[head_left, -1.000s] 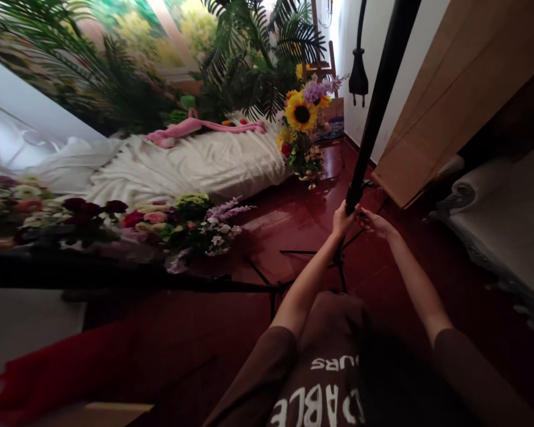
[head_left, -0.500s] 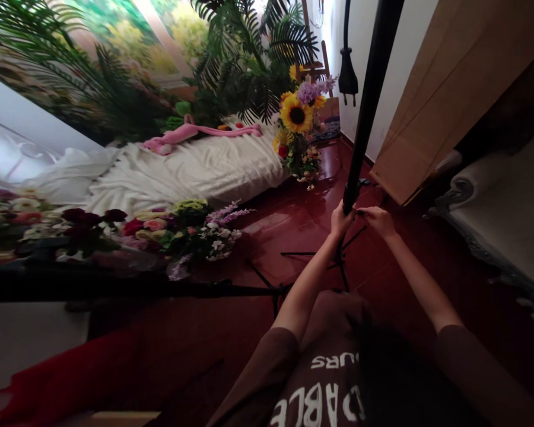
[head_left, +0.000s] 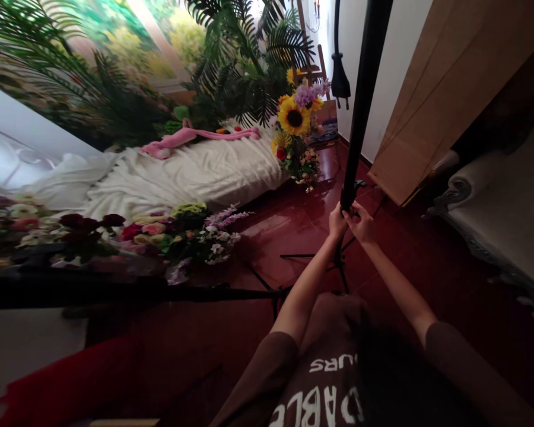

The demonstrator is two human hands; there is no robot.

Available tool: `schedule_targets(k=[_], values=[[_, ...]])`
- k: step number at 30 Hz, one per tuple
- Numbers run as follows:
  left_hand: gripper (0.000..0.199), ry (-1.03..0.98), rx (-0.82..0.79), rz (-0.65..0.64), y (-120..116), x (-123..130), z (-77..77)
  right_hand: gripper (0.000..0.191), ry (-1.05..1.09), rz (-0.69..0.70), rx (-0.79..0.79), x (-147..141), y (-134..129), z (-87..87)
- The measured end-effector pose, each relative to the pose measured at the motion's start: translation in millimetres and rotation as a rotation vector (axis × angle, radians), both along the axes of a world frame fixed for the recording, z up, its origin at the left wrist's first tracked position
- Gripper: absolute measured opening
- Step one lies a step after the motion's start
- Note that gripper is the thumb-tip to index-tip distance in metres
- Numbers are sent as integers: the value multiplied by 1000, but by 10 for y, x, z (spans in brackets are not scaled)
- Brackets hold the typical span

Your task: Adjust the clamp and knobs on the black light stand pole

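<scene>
A tall black light stand [head_left: 364, 89] rises in front of me, tilted, with its splayed legs [head_left: 339, 261] on the floor. My left hand [head_left: 337, 223] is wrapped round the lower part of its pole. Right beside it, my right hand [head_left: 361, 224] has its thumb and fingers bent together against the pole; what small part lies between them is hidden. A dark knob or clamp [head_left: 360, 184] sticks out just above my hands. Near the upper pole hangs a black two-pin plug [head_left: 340, 82] on its cord.
Another black stand [head_left: 231, 290] reaches across from the left. Artificial flowers [head_left: 155, 231] and a white draped bed [head_left: 196, 172] with a pink plush toy [head_left: 173, 141] lie beyond. Sunflowers [head_left: 293, 117] stand ahead; a brown board [head_left: 427, 112] and a pale sofa [head_left: 507, 196] are right.
My right hand has moved left, from beside the pole to against it, close to my left hand. The pole and plug appear slightly further left in view.
</scene>
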State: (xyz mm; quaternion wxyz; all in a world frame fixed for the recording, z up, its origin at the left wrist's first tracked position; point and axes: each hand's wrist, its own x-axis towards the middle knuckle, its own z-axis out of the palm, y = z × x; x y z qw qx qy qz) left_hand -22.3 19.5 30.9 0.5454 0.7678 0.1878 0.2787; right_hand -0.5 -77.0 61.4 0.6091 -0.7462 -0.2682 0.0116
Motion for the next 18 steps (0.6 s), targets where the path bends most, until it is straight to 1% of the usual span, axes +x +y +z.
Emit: schedule_targets(k=[3, 6, 9, 11, 14, 16, 18], values=[[32, 14, 28, -3, 17, 11, -7, 28, -8, -31, -13, 0, 141, 32], [31, 35, 52, 6, 29, 16, -7, 31, -51, -71, -34, 14, 190, 37], [30, 57, 72, 9, 32, 14, -5, 38, -55, -29, -44, 34, 180, 48], [28, 69, 73, 15, 33, 7, -2, 42, -29, -11, -24, 37, 173, 95], [29, 65, 54, 11, 33, -8, 11, 43, -8, -28, -14, 40, 197, 276], [32, 38, 41, -3, 30, -19, 29, 42, -54, -47, -13, 61, 237, 474], [33, 16, 31, -13, 23, -29, 53, 44, -136, -49, 19, 106, 287, 707]])
